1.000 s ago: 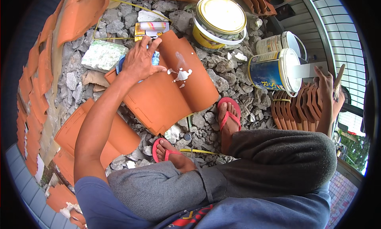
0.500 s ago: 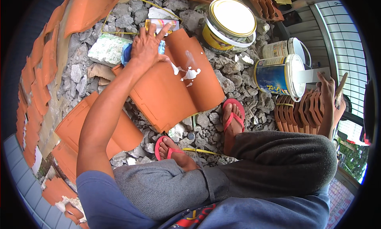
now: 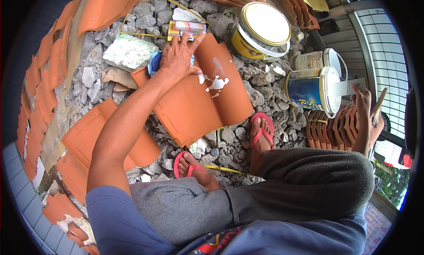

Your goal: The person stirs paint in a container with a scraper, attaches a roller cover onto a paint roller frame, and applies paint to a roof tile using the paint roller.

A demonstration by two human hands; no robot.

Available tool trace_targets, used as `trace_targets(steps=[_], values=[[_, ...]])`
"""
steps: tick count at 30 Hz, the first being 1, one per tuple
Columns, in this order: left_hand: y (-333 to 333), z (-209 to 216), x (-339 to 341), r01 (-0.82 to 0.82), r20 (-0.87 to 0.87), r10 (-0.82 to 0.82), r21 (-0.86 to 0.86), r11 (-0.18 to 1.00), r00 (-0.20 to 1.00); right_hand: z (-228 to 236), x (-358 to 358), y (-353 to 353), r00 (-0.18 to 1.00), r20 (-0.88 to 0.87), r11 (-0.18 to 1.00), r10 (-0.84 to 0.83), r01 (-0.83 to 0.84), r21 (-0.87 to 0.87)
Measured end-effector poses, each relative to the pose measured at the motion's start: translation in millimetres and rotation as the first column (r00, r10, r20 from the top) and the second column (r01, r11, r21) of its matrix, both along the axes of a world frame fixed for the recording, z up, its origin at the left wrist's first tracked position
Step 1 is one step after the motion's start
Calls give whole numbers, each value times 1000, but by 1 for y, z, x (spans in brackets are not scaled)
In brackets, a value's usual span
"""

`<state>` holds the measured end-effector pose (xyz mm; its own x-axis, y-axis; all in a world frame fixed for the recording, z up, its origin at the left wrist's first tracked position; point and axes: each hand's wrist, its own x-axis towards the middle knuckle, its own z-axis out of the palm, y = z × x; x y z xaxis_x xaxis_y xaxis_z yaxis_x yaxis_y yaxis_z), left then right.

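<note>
— What lay underfoot?

— Grey rubble (image 3: pixel 92 74), with orange roof tiles stacked around it.

— And the left hand (image 3: pixel 176 58)?

— It rested flat, fingers spread, on the upper edge of a large roof tile (image 3: pixel 194 109) spattered with white paint, gripping nothing; a blue lid (image 3: pixel 154 62) lay just beside it.

— The right hand (image 3: pixel 366 107)?

— It was closed around a paintbrush handle (image 3: pixel 379 105), beside a blue paint can (image 3: pixel 309 89) tipped on its side.

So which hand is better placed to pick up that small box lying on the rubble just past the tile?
Left, probably. The left hand rests on the tile's far edge, fingertips almost at the small box. The right hand is off by the blue paint can.
</note>
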<state>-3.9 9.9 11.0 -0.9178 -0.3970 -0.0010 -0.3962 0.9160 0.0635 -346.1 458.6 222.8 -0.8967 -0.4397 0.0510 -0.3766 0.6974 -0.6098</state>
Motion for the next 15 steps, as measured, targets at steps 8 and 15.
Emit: trace_targets(steps=[8,15], values=[[-44,13,6,-104,-139,112,60,993,984,9,-24,20,999,-41,1000,1,-1,-12],[-55,13,21,-146,-114,164,147,978,980,24,-52,27,994,-36,992,-99,102,76]])
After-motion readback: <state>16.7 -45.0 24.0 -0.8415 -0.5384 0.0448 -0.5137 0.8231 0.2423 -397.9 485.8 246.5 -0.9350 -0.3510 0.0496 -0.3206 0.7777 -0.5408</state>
